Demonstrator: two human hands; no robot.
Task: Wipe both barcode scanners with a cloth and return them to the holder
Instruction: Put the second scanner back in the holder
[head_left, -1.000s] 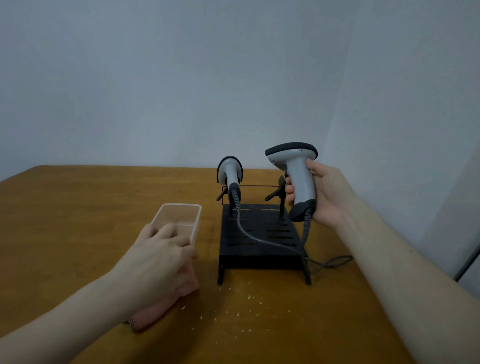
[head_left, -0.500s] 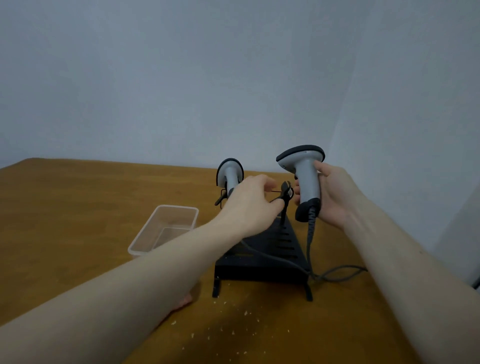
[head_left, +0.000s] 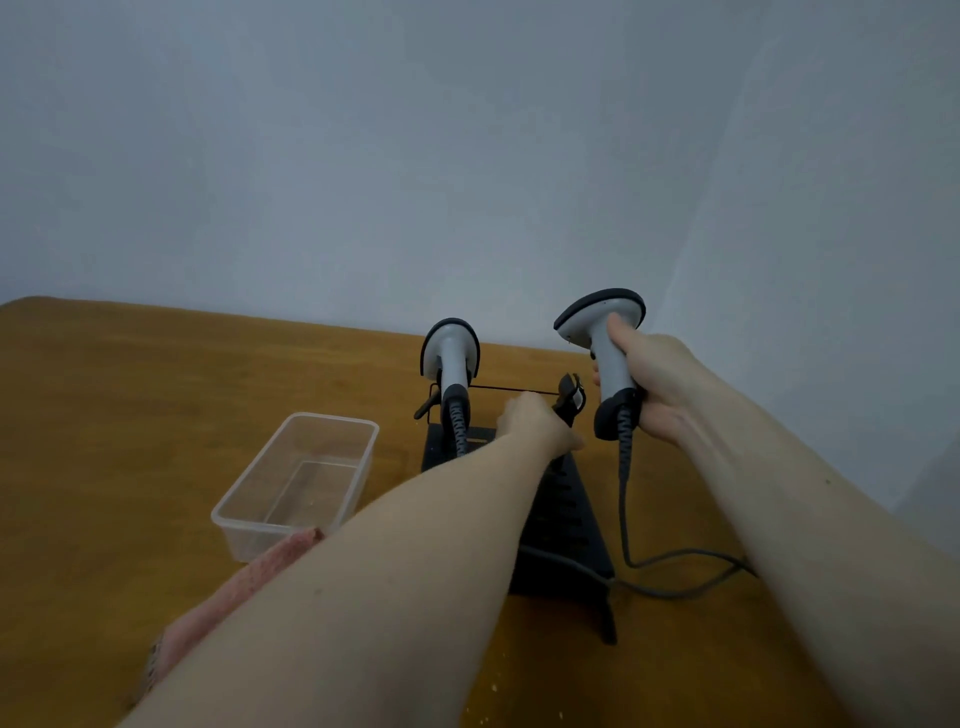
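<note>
right hand (head_left: 657, 387) grips a grey-and-black corded barcode scanner (head_left: 602, 353); left hand (head_left: 535, 423) pinches the black slotted metal holder's clip (head_left: 571, 397), best held steady for seating.

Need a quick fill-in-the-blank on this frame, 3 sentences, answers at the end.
1. The right hand holds a barcode scanner by its ____.
2. The other scanner sits in the black ____.
3. The pink cloth lies on the table, next to the clear ____.

Missing words: handle; holder; container
</note>
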